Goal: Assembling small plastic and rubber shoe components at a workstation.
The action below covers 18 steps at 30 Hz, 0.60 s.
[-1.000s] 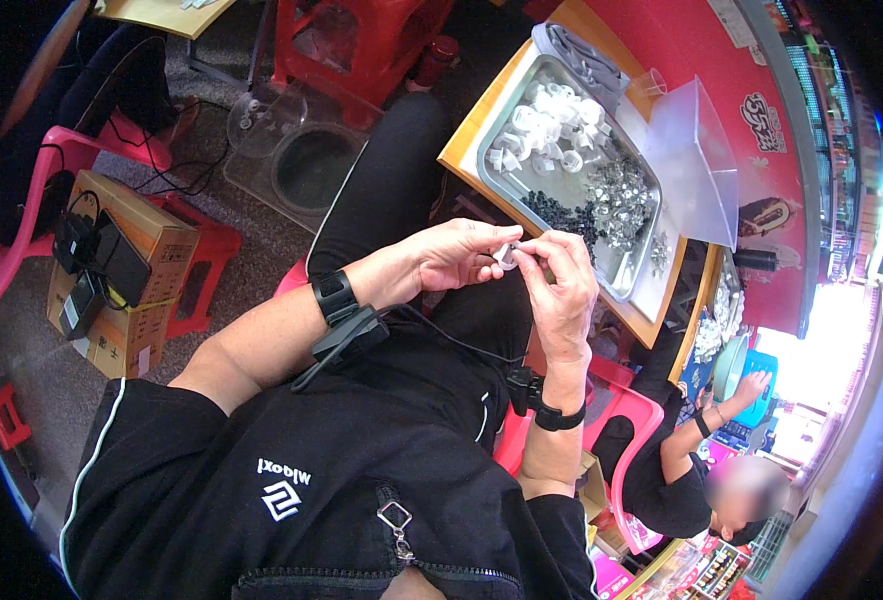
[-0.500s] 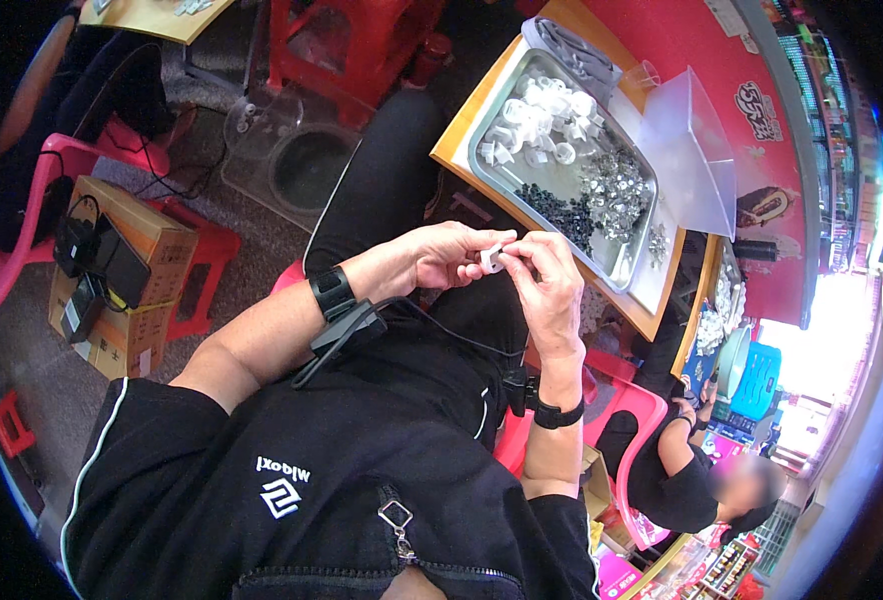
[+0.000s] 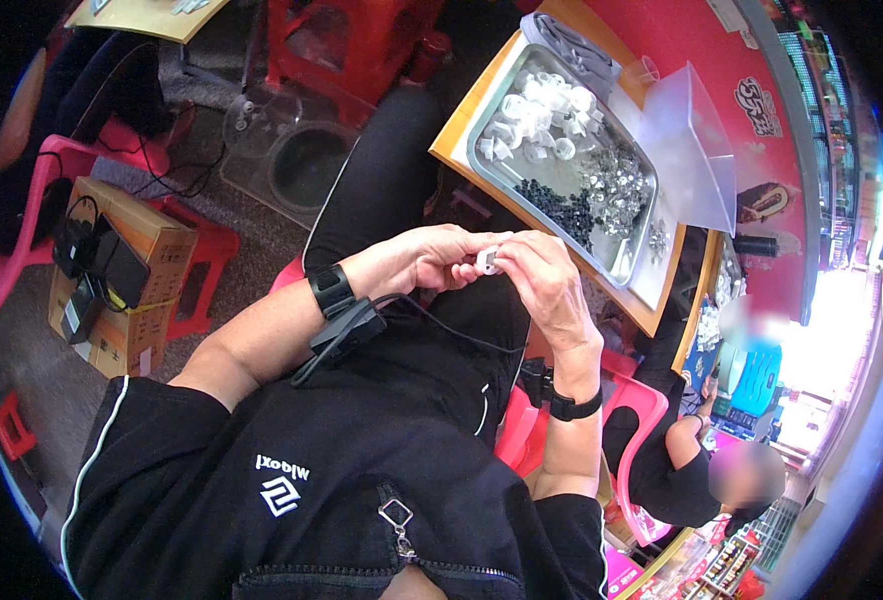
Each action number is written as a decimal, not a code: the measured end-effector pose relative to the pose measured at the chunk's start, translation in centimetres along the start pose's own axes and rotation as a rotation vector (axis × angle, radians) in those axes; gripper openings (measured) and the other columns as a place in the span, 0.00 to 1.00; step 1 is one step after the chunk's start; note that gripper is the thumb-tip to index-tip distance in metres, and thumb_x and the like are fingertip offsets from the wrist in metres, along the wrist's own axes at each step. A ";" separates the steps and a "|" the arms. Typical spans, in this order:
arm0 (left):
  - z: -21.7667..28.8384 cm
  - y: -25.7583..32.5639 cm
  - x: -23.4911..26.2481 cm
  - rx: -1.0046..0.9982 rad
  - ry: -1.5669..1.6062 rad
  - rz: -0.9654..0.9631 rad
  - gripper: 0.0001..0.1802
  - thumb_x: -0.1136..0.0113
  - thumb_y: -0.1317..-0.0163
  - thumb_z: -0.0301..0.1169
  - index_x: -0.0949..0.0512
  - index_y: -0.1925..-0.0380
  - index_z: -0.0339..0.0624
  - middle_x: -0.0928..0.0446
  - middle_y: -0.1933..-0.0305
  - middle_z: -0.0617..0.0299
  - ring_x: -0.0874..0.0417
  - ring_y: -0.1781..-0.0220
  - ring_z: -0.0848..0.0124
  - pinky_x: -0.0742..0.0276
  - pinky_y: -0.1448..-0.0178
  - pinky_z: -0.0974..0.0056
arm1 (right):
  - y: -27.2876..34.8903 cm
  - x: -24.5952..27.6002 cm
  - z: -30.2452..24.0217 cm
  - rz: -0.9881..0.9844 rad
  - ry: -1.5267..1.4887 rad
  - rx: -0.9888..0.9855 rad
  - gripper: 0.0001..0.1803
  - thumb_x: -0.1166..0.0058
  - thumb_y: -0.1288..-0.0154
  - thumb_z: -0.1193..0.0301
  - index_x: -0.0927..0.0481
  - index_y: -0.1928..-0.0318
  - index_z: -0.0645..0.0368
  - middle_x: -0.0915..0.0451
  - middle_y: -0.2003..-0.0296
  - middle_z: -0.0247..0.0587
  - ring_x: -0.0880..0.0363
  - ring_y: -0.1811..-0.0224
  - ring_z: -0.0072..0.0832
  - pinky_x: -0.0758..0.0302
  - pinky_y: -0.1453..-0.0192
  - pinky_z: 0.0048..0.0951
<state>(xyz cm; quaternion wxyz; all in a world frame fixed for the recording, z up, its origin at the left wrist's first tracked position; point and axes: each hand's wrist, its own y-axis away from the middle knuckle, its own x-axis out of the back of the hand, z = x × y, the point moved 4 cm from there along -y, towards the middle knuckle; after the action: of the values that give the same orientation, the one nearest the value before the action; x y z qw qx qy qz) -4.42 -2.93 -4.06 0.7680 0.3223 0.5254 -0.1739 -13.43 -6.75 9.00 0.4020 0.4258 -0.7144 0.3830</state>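
Left hand (image 3: 432,258): I see its fingers curled tight, the tips pinching the left end of a small white part (image 3: 487,261).
Right hand (image 3: 547,285): closed narrow on the part's right end, so both hands share one hold.
Part: in the air over my lap, near the tray (image 3: 602,262) edge but apart from it; too small for me to tell its shape.
Tray: far and right, on the orange table (image 3: 452,140); white caps (image 3: 540,112) at the far end, black bits (image 3: 562,210) and clear bits (image 3: 617,185) nearer.
Risk, slip: the hold is fingertip only; I judge that a twist or push could flick the part loose.
Risk, loss: nothing lies under it but dark clothing and the floor, where I would struggle to find it.
Risk, cable: a wire (image 3: 452,330) from the left wrist device (image 3: 347,335) runs below the hands and could snag a finger.
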 end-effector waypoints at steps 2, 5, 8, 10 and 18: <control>0.0 0.4 -0.2 -0.003 -0.052 0.081 0.17 0.46 0.35 0.46 0.26 0.75 0.46 0.29 0.82 0.73 0.35 0.87 0.86 0.41 0.86 0.81 | 0.1 -0.1 0.0 0.009 -0.020 -0.020 0.07 0.42 0.47 0.77 0.22 0.66 0.59 0.22 0.65 0.39 0.23 0.59 0.37 0.30 0.53 0.34; 0.5 0.6 -1.5 -0.029 -0.145 0.056 0.20 0.48 0.35 0.49 0.27 0.77 0.47 0.31 0.83 0.73 0.36 0.87 0.86 0.44 0.87 0.80 | 1.1 -0.2 1.0 0.038 -0.109 -0.199 0.06 0.41 0.46 0.76 0.22 0.66 0.60 0.23 0.67 0.38 0.23 0.63 0.33 0.28 0.58 0.31; 1.4 1.6 -3.0 -0.082 -0.344 0.046 0.19 0.44 0.37 0.48 0.25 0.77 0.46 0.31 0.83 0.73 0.36 0.87 0.86 0.47 0.87 0.80 | 2.1 0.3 1.0 0.179 -0.320 -0.439 0.07 0.39 0.45 0.74 0.22 0.66 0.61 0.25 0.69 0.38 0.23 0.67 0.28 0.27 0.63 0.26; 1.1 0.3 -1.2 -0.197 -0.387 0.084 0.20 0.45 0.36 0.48 0.22 0.75 0.43 0.31 0.82 0.74 0.37 0.86 0.87 0.46 0.85 0.80 | 1.9 0.2 1.1 0.167 -0.367 -0.481 0.09 0.39 0.45 0.73 0.22 0.65 0.62 0.24 0.69 0.39 0.24 0.69 0.26 0.27 0.64 0.25; 1.9 1.0 -2.0 -0.277 -0.564 0.082 0.20 0.40 0.39 0.46 0.22 0.79 0.41 0.27 0.80 0.70 0.35 0.84 0.84 0.44 0.81 0.78 | 2.3 0.8 1.1 0.094 -0.371 -0.282 0.09 0.40 0.44 0.72 0.22 0.66 0.64 0.25 0.70 0.42 0.24 0.68 0.31 0.28 0.63 0.28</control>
<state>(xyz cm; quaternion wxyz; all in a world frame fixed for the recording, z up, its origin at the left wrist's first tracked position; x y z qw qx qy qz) -3.21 -3.62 -1.47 0.9263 0.1745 0.2972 -0.1522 -16.07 -7.21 8.81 0.3010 0.3946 -0.8416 0.2130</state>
